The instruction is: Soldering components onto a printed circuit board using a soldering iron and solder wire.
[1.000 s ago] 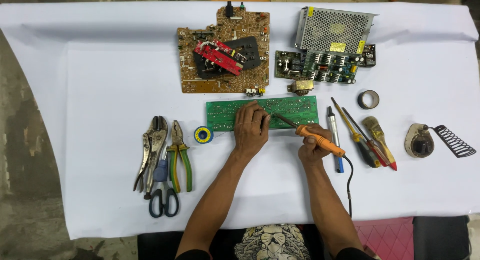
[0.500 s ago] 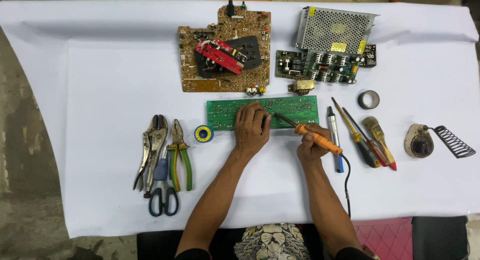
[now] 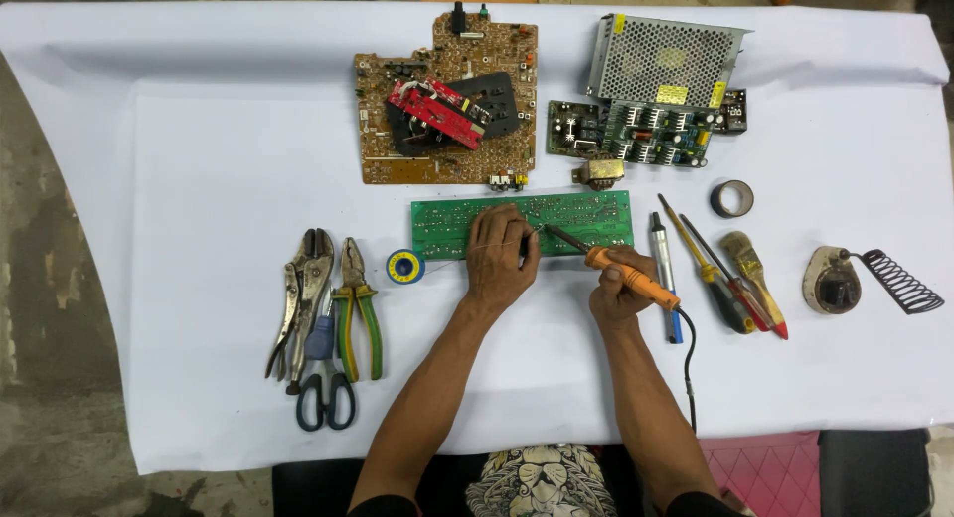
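Right grip closed on orange soldering iron, tip on green circuit board.
Left hand pressing board flat, pinching thin solder wire.

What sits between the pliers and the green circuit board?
In the head view, a small solder spool lies on the white cloth between the pliers and the green circuit board.

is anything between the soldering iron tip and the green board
Nothing visible. The right hand holds the soldering iron with its tip already at the green board, right beside the left hand, which rests on the board. Whether the tip touches the board cannot be told.
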